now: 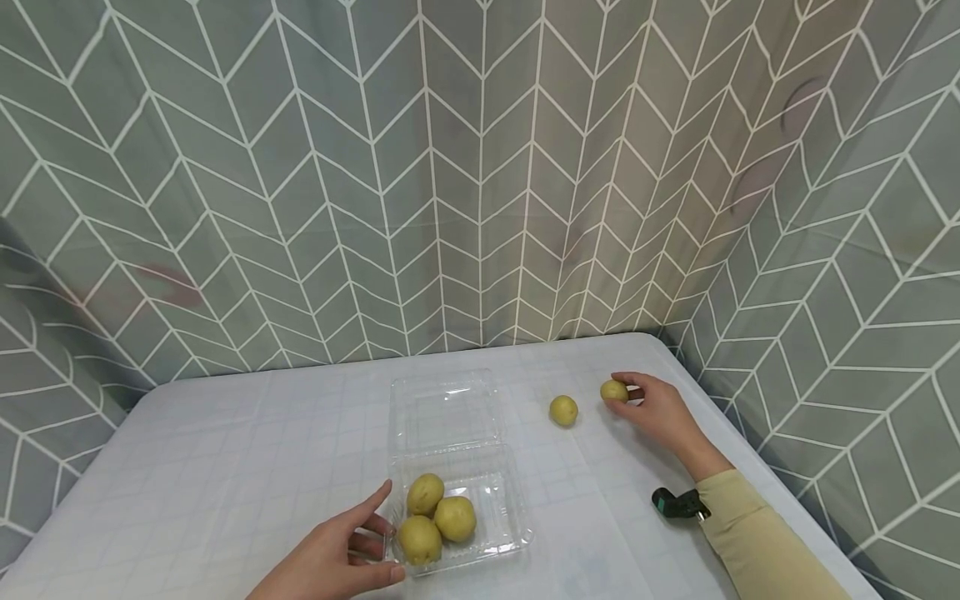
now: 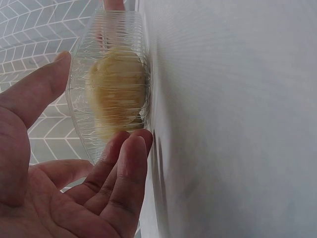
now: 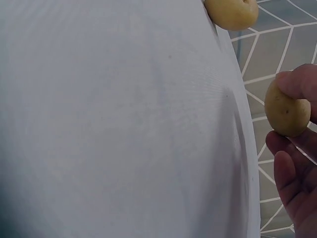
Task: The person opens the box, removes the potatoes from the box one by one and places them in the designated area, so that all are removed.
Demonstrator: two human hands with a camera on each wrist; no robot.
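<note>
My right hand point(image 1: 660, 412) pinches a round yellow fruit point(image 1: 613, 391) between thumb and fingertips over the table's right side. In the right wrist view the held fruit point(image 3: 286, 110) is oval, with a small dark spot. A second yellow fruit point(image 1: 563, 410) lies on the table just left of that hand. Three more yellow fruits point(image 1: 455, 518) sit grouped in the left half of a clear plastic clamshell box point(image 1: 498, 521). My left hand point(image 1: 337, 546) is at the box's left side, thumb and fingers spread along its wall and rim; a fruit point(image 2: 119, 89) shows through the ribbed plastic.
The box's clear lid point(image 1: 446, 412) lies folded back flat behind it. A small black and green object point(image 1: 678, 504) is by the right sleeve point(image 1: 757, 533). A white cloth point(image 1: 225, 467) covers the table, and a patterned curtain point(image 1: 450, 183) hangs behind and at the sides.
</note>
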